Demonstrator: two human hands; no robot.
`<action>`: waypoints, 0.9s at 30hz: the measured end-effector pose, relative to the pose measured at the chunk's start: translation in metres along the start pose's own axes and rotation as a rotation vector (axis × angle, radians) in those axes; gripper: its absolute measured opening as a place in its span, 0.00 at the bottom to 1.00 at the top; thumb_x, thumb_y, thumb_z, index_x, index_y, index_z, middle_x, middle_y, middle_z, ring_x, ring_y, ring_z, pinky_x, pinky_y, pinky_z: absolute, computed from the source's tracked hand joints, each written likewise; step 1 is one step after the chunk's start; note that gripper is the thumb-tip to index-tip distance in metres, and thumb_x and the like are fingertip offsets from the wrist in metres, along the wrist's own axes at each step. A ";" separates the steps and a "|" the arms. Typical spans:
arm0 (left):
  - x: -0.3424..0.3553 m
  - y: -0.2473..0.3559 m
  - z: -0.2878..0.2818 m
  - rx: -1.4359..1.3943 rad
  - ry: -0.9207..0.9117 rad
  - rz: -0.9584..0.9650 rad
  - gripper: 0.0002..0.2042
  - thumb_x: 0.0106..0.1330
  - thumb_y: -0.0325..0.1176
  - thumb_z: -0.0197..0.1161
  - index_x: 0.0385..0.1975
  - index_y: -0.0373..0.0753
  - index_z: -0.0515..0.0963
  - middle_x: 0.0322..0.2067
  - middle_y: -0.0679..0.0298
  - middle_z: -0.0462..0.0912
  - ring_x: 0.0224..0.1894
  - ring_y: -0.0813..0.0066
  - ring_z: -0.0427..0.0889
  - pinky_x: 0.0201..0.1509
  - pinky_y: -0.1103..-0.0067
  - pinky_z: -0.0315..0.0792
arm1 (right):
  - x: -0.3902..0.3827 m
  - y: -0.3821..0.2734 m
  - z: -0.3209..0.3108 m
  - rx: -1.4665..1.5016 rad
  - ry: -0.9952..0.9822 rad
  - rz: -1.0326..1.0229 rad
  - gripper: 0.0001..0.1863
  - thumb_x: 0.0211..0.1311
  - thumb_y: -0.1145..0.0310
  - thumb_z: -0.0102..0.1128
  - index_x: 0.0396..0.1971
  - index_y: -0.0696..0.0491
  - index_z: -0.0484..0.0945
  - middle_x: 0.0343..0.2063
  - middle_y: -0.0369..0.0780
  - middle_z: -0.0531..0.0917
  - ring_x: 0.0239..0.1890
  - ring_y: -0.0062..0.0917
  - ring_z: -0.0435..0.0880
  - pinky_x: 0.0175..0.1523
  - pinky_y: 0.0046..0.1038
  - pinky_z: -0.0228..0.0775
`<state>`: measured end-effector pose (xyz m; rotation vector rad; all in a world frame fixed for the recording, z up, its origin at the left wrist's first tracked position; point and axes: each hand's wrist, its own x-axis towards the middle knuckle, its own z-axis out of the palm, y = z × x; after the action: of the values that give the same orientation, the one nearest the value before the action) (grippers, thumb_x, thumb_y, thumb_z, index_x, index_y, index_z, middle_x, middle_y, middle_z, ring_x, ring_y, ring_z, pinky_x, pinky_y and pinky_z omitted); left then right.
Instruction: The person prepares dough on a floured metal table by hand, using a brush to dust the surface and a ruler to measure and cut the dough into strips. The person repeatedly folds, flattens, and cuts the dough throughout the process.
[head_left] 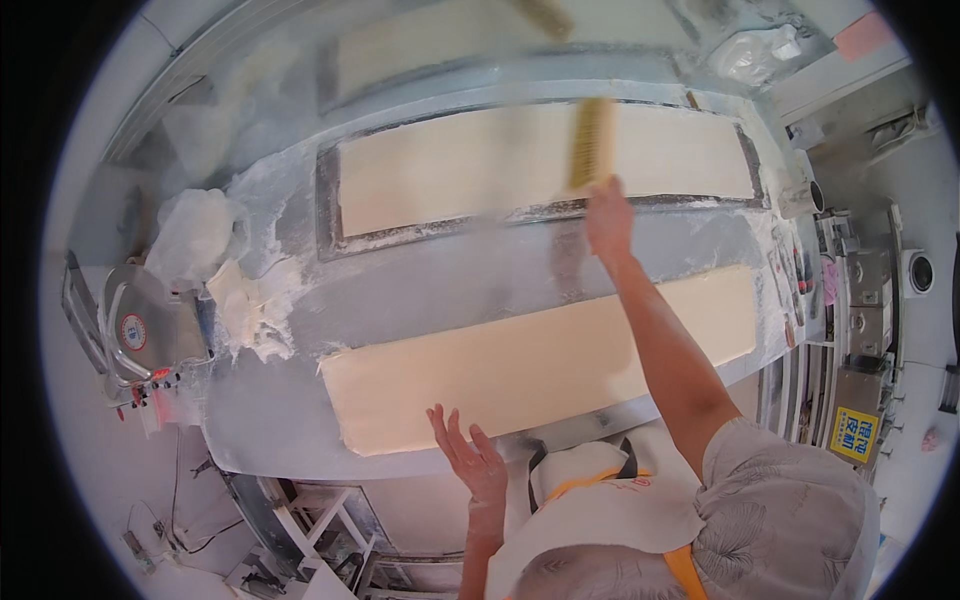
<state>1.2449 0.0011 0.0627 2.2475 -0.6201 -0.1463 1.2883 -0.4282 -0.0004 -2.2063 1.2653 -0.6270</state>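
Note:
My right hand (608,220) grips a long brush (592,140) with yellowish bristles, raised over the far pale dough sheet (450,175), which lies on a dark-edged rectangular board. My left hand (463,455) is open, fingers bent slightly apart, beside the front edge of the near dough sheet (520,370); whether it touches the dough I cannot tell. The near sheet lies on the grey worktop (260,420), stretching from left of centre toward the right end.
At the left are a crumpled white plastic bag (195,240), torn pale scraps (240,305) in scattered flour and a metal machine (135,325). Small tools (800,270) lie at the worktop's right edge. Steel boxes (865,330) and a shelving rack stand beyond it.

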 end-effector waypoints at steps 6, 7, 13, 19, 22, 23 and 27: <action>0.055 0.050 0.040 -0.026 -0.145 0.200 0.15 0.77 0.24 0.55 0.61 0.30 0.74 0.72 0.43 0.67 0.77 0.37 0.62 0.77 0.51 0.62 | -0.018 -0.079 -0.039 0.277 -0.134 -0.216 0.16 0.76 0.70 0.48 0.59 0.55 0.75 0.41 0.54 0.87 0.44 0.49 0.88 0.49 0.50 0.80; 0.065 0.059 0.042 -0.003 -0.162 0.239 0.15 0.77 0.24 0.55 0.60 0.30 0.75 0.72 0.43 0.68 0.77 0.37 0.62 0.77 0.51 0.62 | -0.012 -0.069 -0.035 0.246 -0.196 -0.179 0.17 0.75 0.70 0.49 0.60 0.55 0.75 0.42 0.54 0.87 0.45 0.50 0.87 0.51 0.50 0.80; 0.057 0.053 0.031 0.182 -0.105 0.198 0.13 0.75 0.23 0.57 0.57 0.30 0.77 0.71 0.44 0.70 0.77 0.38 0.63 0.79 0.52 0.61 | 0.034 0.140 -0.145 -0.057 -0.161 -0.154 0.20 0.79 0.63 0.49 0.62 0.57 0.78 0.54 0.52 0.85 0.56 0.50 0.84 0.65 0.41 0.76; 0.034 0.121 0.103 0.168 -0.159 0.175 0.13 0.73 0.21 0.59 0.56 0.31 0.78 0.69 0.44 0.72 0.77 0.39 0.64 0.78 0.53 0.62 | 0.047 0.214 -0.249 0.189 -0.010 0.293 0.20 0.76 0.63 0.48 0.59 0.56 0.78 0.42 0.54 0.87 0.48 0.52 0.87 0.55 0.48 0.80; 0.044 0.199 0.166 0.046 -0.297 0.269 0.12 0.73 0.21 0.59 0.54 0.33 0.79 0.69 0.45 0.73 0.76 0.40 0.67 0.77 0.54 0.63 | 0.038 0.170 -0.208 0.307 -0.076 0.067 0.21 0.76 0.63 0.52 0.62 0.57 0.76 0.40 0.54 0.88 0.47 0.53 0.88 0.53 0.50 0.80; 0.046 0.222 0.178 0.037 -0.338 0.296 0.12 0.72 0.21 0.59 0.53 0.33 0.80 0.69 0.45 0.74 0.76 0.40 0.67 0.77 0.54 0.63 | 0.038 0.175 -0.207 0.216 -0.096 -0.029 0.22 0.76 0.63 0.53 0.63 0.57 0.75 0.39 0.54 0.88 0.47 0.53 0.88 0.52 0.50 0.80; 0.048 0.240 0.185 0.076 -0.367 0.310 0.11 0.72 0.20 0.59 0.50 0.34 0.81 0.68 0.46 0.75 0.76 0.39 0.67 0.76 0.53 0.65 | 0.051 0.302 -0.243 0.376 -0.049 0.158 0.24 0.74 0.67 0.54 0.66 0.59 0.73 0.40 0.53 0.89 0.46 0.55 0.88 0.53 0.48 0.80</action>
<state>1.1401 -0.2823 0.1132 2.1795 -1.1772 -0.3887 0.9683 -0.6528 -0.0003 -1.7863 1.1735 -0.6811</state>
